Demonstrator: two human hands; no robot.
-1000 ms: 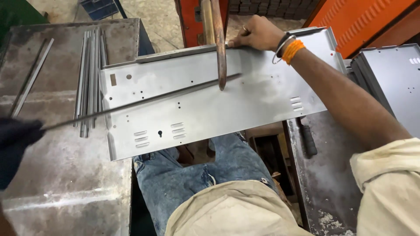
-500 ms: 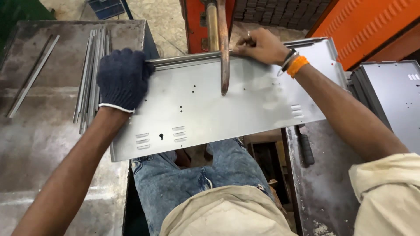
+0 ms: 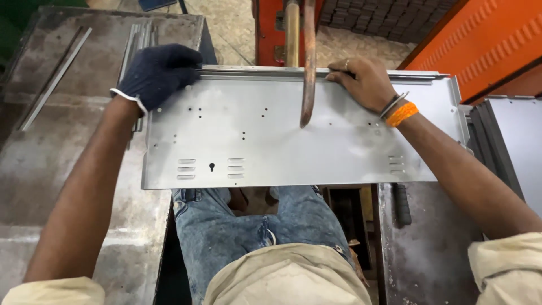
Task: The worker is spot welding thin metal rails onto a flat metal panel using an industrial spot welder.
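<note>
A grey sheet-metal panel with drilled holes, louvre slots and a keyhole lies across my lap, spanning two metal tables. Along its far edge runs a thin metal rod. My left hand, in a dark knitted glove, grips the panel's far left corner over the rod. My right hand, bare with an orange wristband, presses down on the rod and the far edge right of centre. A copper electrode arm of a red welding machine curves down between my hands, its tip just above the panel.
A worn steel table at left carries several loose metal strips and rods. At right stand another table with a dark handle-like tool, stacked grey panels and an orange cabinet.
My gloved left hand came from the lower left, let go of the long rod and went to the panel's far left corner. The panel has swung level and the rod now lies along its far edge.
</note>
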